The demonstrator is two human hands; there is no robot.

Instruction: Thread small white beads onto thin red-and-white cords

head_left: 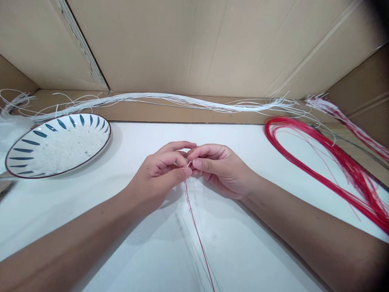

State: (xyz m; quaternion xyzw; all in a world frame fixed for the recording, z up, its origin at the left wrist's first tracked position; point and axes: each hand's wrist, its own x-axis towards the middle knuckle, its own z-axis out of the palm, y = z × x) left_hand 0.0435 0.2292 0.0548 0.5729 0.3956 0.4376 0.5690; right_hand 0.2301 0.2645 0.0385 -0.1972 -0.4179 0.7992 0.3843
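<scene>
My left hand (165, 170) and my right hand (217, 166) meet over the middle of the white table, fingertips close together. Both pinch a thin red cord (199, 237), which runs from my fingers down toward the bottom edge of the view. Several small clear beads (188, 200) sit on the cord just below my left thumb. Between the fingertips a short whitish strand shows beside the red; what exactly each finger presses on is partly hidden. To the left stands an oval plate (15, 160) with dark leaf marks, bearing many small whitish beads (68, 144).
A loop of red cords (288, 152) lies on the right of the table (249, 251). Along the back, a long bundle of white cords (170, 96) rests before a cardboard wall (188, 44). Red-and-white cords (349, 117) lie at the far right. A clear plastic bag (12, 132) is at far left.
</scene>
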